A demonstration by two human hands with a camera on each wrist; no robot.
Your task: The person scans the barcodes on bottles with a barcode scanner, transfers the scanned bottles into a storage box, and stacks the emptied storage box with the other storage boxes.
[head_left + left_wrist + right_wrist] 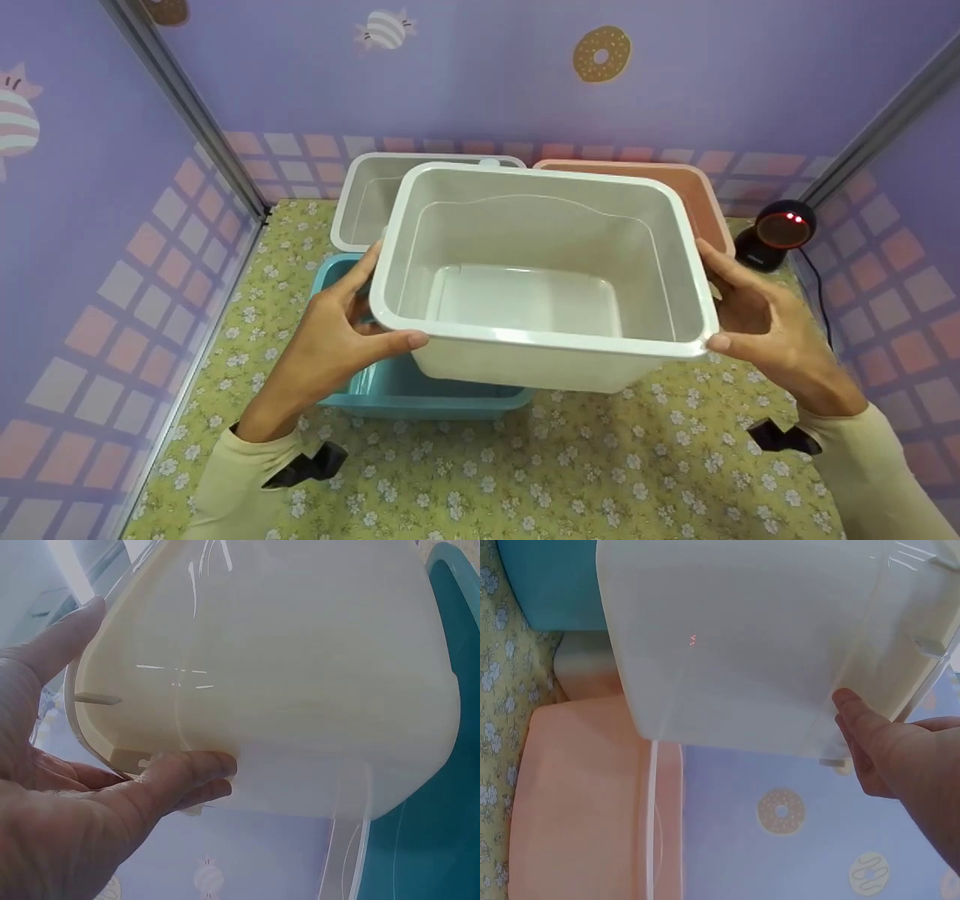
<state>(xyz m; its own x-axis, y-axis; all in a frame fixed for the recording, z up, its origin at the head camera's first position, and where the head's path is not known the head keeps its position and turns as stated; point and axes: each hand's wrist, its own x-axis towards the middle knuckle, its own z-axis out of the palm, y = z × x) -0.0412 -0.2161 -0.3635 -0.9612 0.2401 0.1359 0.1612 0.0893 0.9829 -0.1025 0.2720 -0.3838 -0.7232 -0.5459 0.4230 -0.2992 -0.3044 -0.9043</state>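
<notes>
A white plastic storage bin (525,300) is held up between both hands, its open top tipped toward the head camera. At its left end, the left hand (330,330) grips the rim, with the thumb over the front edge and the fingers along the end wall. The right hand (772,322) holds the opposite end, its thumb at the front right corner. From below, the left wrist view shows the fingers (187,769) against the white wall. Fingertips (847,701) press the outer wall in the right wrist view. No contents show inside the bin.
Behind and below stand a teal bin (427,405) at front left, a grey-white bin (367,195) at back left and a pink-orange bin (705,202) at back right. A black device (776,232) with red lights stands at the right. Printed walls enclose the flowered tabletop (585,465).
</notes>
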